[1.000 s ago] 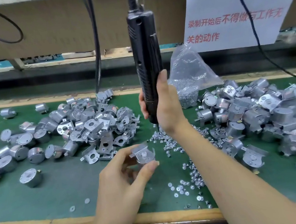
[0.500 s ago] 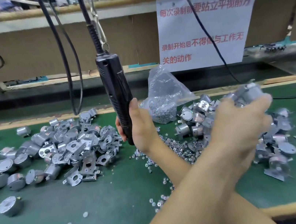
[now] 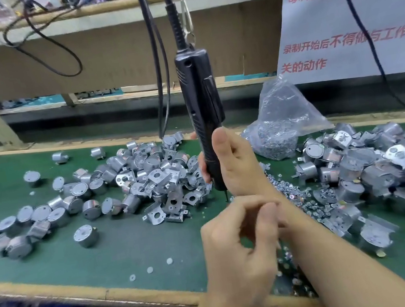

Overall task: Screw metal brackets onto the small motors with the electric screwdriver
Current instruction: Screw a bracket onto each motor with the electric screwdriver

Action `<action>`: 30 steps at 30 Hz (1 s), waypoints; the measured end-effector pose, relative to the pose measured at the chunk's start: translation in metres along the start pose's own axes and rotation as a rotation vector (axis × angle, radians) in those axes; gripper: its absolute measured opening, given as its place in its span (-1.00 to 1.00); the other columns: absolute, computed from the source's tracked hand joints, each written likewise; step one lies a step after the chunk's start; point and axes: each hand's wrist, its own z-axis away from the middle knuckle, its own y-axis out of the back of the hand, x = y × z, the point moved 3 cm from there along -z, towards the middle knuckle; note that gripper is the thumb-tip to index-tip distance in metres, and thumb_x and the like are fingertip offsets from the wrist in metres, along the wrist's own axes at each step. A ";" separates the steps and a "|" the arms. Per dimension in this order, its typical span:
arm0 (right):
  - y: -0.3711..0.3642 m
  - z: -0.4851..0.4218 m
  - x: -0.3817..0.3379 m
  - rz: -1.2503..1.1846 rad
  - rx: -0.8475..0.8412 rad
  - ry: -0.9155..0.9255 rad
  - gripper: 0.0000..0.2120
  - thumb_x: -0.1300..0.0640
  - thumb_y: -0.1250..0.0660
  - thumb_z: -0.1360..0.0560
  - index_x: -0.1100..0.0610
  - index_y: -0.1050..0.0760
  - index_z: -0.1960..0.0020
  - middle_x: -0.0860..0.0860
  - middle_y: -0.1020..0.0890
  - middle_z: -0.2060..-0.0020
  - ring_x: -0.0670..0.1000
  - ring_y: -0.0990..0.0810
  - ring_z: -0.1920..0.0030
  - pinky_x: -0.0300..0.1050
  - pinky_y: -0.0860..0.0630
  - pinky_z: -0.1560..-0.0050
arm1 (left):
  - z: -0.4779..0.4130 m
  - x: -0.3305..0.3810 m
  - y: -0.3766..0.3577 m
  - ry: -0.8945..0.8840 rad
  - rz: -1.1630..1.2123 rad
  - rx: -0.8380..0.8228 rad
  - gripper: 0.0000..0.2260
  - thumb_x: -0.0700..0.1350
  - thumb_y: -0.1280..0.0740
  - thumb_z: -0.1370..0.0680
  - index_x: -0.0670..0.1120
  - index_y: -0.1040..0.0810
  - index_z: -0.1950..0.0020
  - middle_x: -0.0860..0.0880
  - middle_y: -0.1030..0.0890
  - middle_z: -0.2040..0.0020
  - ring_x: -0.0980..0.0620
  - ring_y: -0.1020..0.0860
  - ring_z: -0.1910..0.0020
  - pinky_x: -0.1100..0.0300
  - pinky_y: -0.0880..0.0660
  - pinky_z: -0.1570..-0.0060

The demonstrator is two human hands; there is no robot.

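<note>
Left hand (image 3: pixel 239 247) back from motor pile (image 3: pixel 355 164), fingers' (image 3: pixel 244 209) hold unclear; right fingers (image 3: pixel 202 166) round screwdriver (image 3: pixel 200 101).

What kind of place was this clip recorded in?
Probably a factory assembly bench: a black electric screwdriver hangs from a cord over a green mat heaped with small silver motors and bent metal brackets.

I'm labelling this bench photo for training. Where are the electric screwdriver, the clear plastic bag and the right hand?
electric screwdriver (image 3: pixel 199 96): head view, on its black body above the grip.
clear plastic bag (image 3: pixel 282 115): head view, on its crumpled middle.
right hand (image 3: pixel 235 167): head view, on the middle of the hand, below the thumb.
</note>
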 end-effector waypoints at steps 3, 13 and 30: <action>-0.006 0.004 -0.008 0.001 -0.008 0.014 -0.31 -0.44 -0.30 -0.44 0.24 -0.48 -0.02 0.05 -0.65 0.30 0.05 -0.61 0.36 -0.08 -0.57 0.32 | 0.001 -0.034 0.041 0.105 -0.177 0.193 -0.84 0.02 -0.26 -0.61 0.03 -0.59 0.08 0.15 -0.65 0.26 0.10 -0.60 0.39 0.19 -0.51 0.39; -0.015 0.008 -0.001 0.152 0.002 -0.002 -0.45 -0.47 -0.29 -0.45 -0.01 -0.44 -0.07 -0.02 -0.66 0.18 0.01 -0.61 0.27 -0.05 -0.57 0.14 | -0.001 -0.120 0.191 0.713 -1.076 0.425 -0.31 0.16 -0.44 -0.46 -0.06 -0.30 -0.48 -0.26 -0.21 -0.47 -0.32 -0.21 -0.34 -0.29 -0.31 -0.22; -0.007 0.003 -0.010 0.144 0.036 -0.002 -0.37 -0.42 -0.30 -0.49 0.18 -0.38 -0.04 -0.08 -0.57 0.30 0.00 -0.54 0.37 -0.13 -0.53 0.25 | -0.011 -0.143 0.169 0.434 -0.849 -0.130 -0.46 0.42 -0.26 -0.36 0.07 -0.59 -0.11 0.01 -0.44 0.02 -0.05 -0.37 -0.06 0.09 -0.38 -0.13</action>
